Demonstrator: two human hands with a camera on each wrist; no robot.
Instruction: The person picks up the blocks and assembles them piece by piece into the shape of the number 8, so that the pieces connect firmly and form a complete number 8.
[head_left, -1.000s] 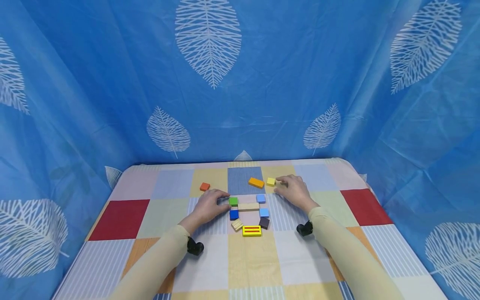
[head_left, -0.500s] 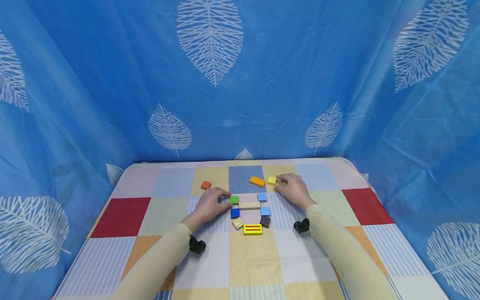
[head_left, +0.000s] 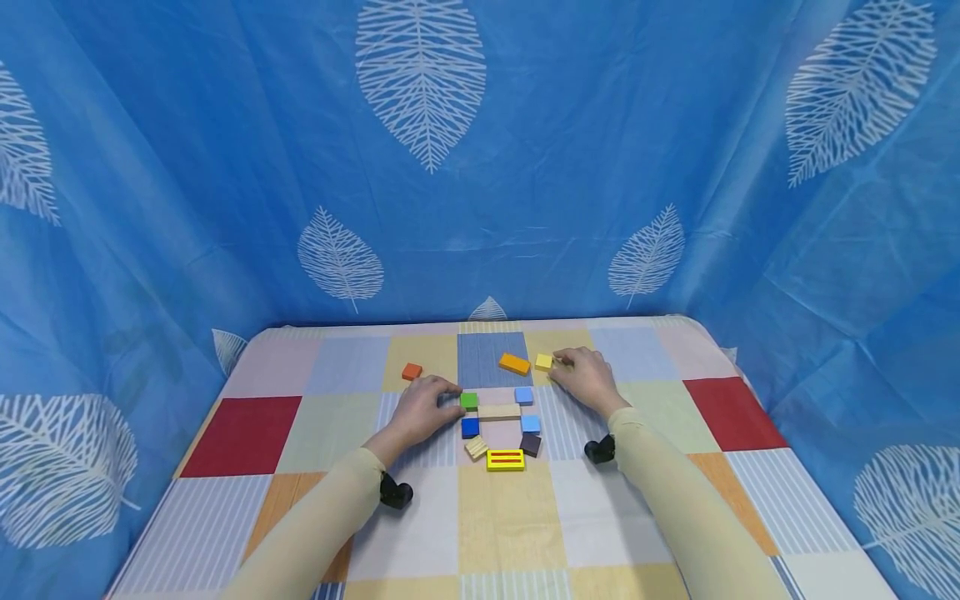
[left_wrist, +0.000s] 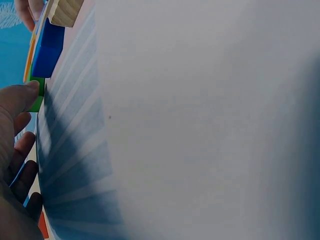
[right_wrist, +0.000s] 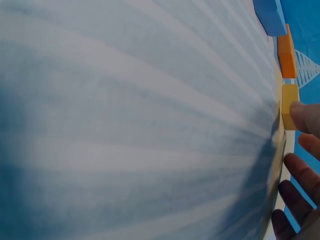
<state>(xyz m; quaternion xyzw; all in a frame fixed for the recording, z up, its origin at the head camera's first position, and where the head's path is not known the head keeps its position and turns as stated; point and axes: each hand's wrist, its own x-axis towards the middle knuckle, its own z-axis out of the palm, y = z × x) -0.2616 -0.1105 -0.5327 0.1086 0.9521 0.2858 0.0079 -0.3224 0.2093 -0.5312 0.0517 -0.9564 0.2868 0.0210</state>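
At the left end of a small ring of blocks, my left hand (head_left: 422, 412) has its thumb and index finger at the near and far sides of a green block (head_left: 468, 402). The left wrist view shows the thumb (left_wrist: 33, 85) against that block's face. Farther back on the right, my right hand (head_left: 588, 379) pinches a small yellow block (head_left: 543, 362) by its right edge. Its thumb (right_wrist: 299, 107) lies on the yellow block in the right wrist view. Both blocks rest on the cloth. The other fingers of both hands are loosely bent.
A beige bar (head_left: 498, 412), blue blocks (head_left: 470, 427), light blue blocks (head_left: 530, 424), a wooden block (head_left: 476, 447), a dark block (head_left: 531, 444) and a yellow-and-red block (head_left: 506, 460) form the ring. Behind lie an orange block (head_left: 515, 363) and a red-orange block (head_left: 412, 372).
My right thumb has come in closer to the small yellow block. The left hand keeps its place at the green block, and the blocks stay where they were.
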